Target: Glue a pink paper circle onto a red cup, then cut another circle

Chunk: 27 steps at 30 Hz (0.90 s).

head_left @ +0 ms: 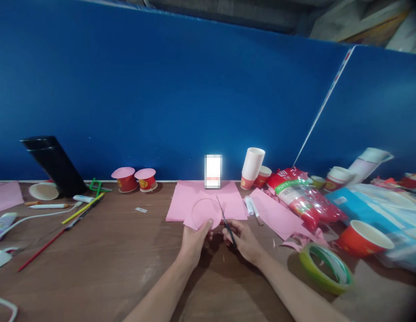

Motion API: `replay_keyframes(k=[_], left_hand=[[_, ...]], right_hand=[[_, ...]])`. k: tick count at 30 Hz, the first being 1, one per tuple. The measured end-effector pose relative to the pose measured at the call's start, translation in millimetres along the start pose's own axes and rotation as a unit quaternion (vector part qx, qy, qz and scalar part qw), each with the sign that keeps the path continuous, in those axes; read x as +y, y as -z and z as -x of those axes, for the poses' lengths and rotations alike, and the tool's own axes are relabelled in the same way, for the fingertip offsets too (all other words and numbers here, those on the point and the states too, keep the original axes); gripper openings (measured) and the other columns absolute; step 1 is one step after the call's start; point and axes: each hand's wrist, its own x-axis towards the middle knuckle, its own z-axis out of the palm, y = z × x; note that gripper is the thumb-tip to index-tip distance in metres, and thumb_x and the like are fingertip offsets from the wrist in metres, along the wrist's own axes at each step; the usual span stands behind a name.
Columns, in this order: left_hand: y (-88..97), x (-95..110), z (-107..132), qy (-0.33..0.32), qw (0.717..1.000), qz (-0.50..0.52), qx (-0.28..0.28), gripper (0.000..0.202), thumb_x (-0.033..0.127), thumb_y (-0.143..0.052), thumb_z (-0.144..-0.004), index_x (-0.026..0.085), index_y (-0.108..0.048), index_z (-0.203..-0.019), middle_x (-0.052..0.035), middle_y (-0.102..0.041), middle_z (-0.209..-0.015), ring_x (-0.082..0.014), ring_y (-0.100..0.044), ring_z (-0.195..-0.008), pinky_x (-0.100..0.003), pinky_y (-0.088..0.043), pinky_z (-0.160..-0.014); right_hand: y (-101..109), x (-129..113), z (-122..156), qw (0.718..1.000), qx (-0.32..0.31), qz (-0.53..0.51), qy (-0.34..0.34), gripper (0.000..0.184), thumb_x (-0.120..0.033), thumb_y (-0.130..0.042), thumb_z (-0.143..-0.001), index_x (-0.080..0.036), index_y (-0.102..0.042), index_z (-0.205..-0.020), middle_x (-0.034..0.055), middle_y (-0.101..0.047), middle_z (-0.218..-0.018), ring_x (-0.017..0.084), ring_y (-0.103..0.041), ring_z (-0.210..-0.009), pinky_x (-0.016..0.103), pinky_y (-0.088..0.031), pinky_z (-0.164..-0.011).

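Observation:
Between the thumb and fingers of my left hand [196, 241] is a piece of pink paper [205, 213] with a circle drawn on it. My right hand [243, 239] is closed around the dark handles of a pair of scissors [229, 230]. The blades point up and away, close to the right edge of the held paper. Whether they touch it I cannot tell. Behind the held piece, a stack of pink sheets [181, 197] lies flat on the table. A bright pixelated rectangle [213, 171] stands out at the stack's far edge.
Two red cups with pink discs on top [123, 180] stand at the back left, near a black bottle [55, 165]. Stacked white cups [253, 163], a red plastic bag [298, 197], an orange-red cup [365, 239] and a tape roll [306, 266] are on the right. A blue partition [181, 89] rises behind.

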Motion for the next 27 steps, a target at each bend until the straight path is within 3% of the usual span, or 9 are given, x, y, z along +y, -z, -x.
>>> replay_keyframes(k=[6, 17, 27], left_hand=[[-0.4, 0.1, -0.2, -0.014, 1.000, 0.010, -0.003, 0.037, 0.036, -0.070, -0.055, 0.009, -0.059, -0.079, -0.0002, -0.057, -0.051, -0.0100, -0.051, -0.041, -0.020, -0.041, -0.038], [1.7, -3.0, -1.3, -0.005, 1.000, -0.026, -0.004, 0.032, 0.039, -0.065, -0.061, 0.008, -0.059, -0.062, -0.0013, -0.054, -0.045, -0.0094, -0.048, -0.039, -0.020, -0.038, -0.036], [1.0, -3.9, -2.4, -0.011, 1.000, -0.017, -0.002, 0.034, 0.039, -0.068, -0.056, 0.007, -0.061, -0.068, -0.0021, -0.057, -0.047, -0.0109, -0.051, -0.040, -0.022, -0.041, -0.038]], right_hand=[[0.7, 2.5, -0.4, 1.000, 0.002, 0.003, 0.000, 0.037, -0.037, -0.059, -0.072, -0.015, -0.055, -0.100, -0.0038, -0.048, -0.057, 0.008, -0.042, -0.049, 0.021, -0.034, -0.047], [2.1, 4.1, -0.5, 1.000, -0.009, 0.003, 0.001, 0.033, -0.033, -0.058, -0.075, -0.015, -0.053, -0.102, -0.0047, -0.046, -0.056, 0.007, -0.041, -0.048, 0.020, -0.033, -0.046], [1.3, 2.2, -0.8, 1.000, -0.006, -0.008, -0.008, 0.033, -0.035, -0.059, -0.073, -0.015, -0.054, -0.099, -0.0037, -0.048, -0.059, 0.007, -0.044, -0.049, 0.020, -0.035, -0.047]])
